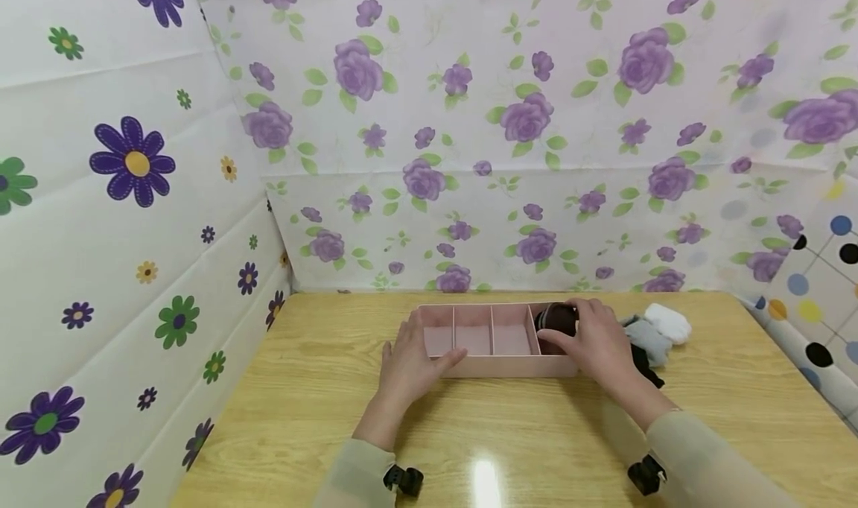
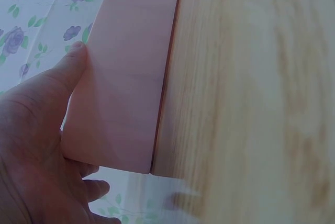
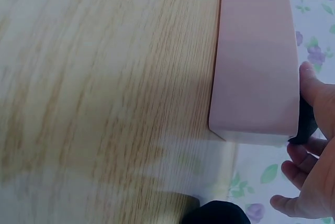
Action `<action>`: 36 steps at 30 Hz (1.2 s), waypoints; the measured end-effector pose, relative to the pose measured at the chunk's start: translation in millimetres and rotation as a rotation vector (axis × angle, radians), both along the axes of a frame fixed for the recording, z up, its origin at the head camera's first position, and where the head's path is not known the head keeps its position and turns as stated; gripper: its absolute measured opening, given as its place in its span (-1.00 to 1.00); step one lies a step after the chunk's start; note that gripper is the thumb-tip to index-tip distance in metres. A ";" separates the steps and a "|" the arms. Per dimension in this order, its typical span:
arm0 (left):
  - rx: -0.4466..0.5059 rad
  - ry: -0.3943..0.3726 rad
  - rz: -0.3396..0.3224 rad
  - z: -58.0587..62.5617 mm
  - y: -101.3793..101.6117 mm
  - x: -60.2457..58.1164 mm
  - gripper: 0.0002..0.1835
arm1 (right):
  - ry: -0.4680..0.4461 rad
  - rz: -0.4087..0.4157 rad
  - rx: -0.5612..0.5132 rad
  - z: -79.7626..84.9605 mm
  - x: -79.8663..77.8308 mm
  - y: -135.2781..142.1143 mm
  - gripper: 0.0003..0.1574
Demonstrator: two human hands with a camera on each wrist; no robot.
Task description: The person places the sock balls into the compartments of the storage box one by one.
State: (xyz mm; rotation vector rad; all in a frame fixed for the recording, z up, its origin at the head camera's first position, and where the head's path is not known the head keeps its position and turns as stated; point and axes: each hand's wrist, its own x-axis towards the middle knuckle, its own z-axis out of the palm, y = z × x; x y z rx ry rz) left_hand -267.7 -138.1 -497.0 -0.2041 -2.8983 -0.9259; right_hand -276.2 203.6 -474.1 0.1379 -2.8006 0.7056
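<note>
A pink divided box [image 1: 503, 367] stands on the wooden table, with several compartments in a row. My left hand [image 1: 407, 366] grips its left end, the thumb along the front rim and the fingers round the end wall. In the rightmost compartment sits a dark brown rolled sock [image 1: 558, 319] with pale stripes. My right hand [image 1: 602, 345] holds this sock between thumb and fingers at the box's right end. The right wrist view shows only a dark bit of the sock [image 3: 307, 122] above the rim. The other compartments in view hold nothing.
Right of the box lies a small pile: a white sock [image 1: 667, 322], a grey sock [image 1: 649, 341] and a black sock [image 1: 645, 366], close to my right hand. Flowered cloth [image 1: 429, 121] hangs behind the table [image 1: 322, 389] and along its left side.
</note>
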 end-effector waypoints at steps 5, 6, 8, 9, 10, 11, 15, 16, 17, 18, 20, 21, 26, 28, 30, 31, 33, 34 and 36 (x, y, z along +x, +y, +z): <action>0.004 0.002 -0.001 0.2 1.0 -2.1 0.35 | -0.008 0.020 -0.005 -0.9 -2.5 1.4 0.09; 0.003 0.000 0.000 0.7 1.3 -1.7 0.35 | -0.012 0.025 -0.006 -0.7 -2.3 1.7 0.08; 0.002 -0.002 0.003 1.2 1.4 -0.5 0.35 | -0.022 0.033 -0.009 0.4 0.1 2.3 0.09; -0.001 -0.004 0.004 1.5 1.6 0.2 0.35 | -0.024 0.035 -0.012 0.8 1.8 3.0 0.09; -0.001 -0.003 0.005 1.5 1.6 0.5 0.35 | -0.022 0.037 -0.012 1.2 3.8 3.9 0.09; 0.000 -0.002 0.006 1.3 1.6 0.6 0.35 | -0.018 0.041 -0.014 1.3 5.9 4.9 0.08; 0.002 0.002 0.005 0.2 1.8 -0.4 0.34 | 0.020 0.062 -0.016 -0.2 13.9 10.9 -0.03; 0.003 0.003 0.004 0.2 2.0 -0.6 0.34 | 0.029 0.067 -0.017 -0.7 15.4 12.4 -0.05; 0.004 0.003 0.003 0.6 2.4 -0.4 0.33 | 0.037 0.072 -0.019 -0.9 16.9 13.8 -0.07; 0.004 0.003 0.003 1.2 2.7 -0.2 0.33 | 0.046 0.075 -0.017 -0.8 18.1 15.3 -0.08; 0.002 0.005 0.003 0.8 2.5 -0.8 0.33 | 0.056 0.084 -0.013 0.2 20.6 17.4 -0.08; -0.002 0.004 0.004 1.2 2.6 -0.4 0.34 | 0.059 0.088 -0.011 0.4 21.5 18.7 -0.08; -0.004 0.001 0.002 0.3 1.4 -0.2 0.35 | 0.062 0.095 0.005 1.9 25.1 23.7 -0.07; -0.001 0.000 0.000 0.4 1.0 0.1 0.36 | 0.067 0.098 0.014 2.4 26.2 25.9 -0.06; -0.003 -0.004 0.000 1.2 1.2 1.0 0.36 | 0.082 0.102 0.023 3.4 28.0 28.4 -0.06; -0.003 -0.004 0.000 1.1 1.2 1.1 0.36 | 0.094 0.103 0.029 4.0 29.1 30.1 -0.06; -0.001 -0.001 0.001 0.4 0.7 0.4 0.35 | 0.114 0.107 0.034 4.5 31.7 34.3 -0.07; 0.000 -0.002 0.000 0.9 1.0 0.7 0.35 | 0.124 0.109 0.036 4.7 33.4 36.5 -0.07; 0.002 0.000 0.000 0.6 0.8 0.3 0.34 | 0.138 0.112 0.037 5.1 37.0 41.0 -0.08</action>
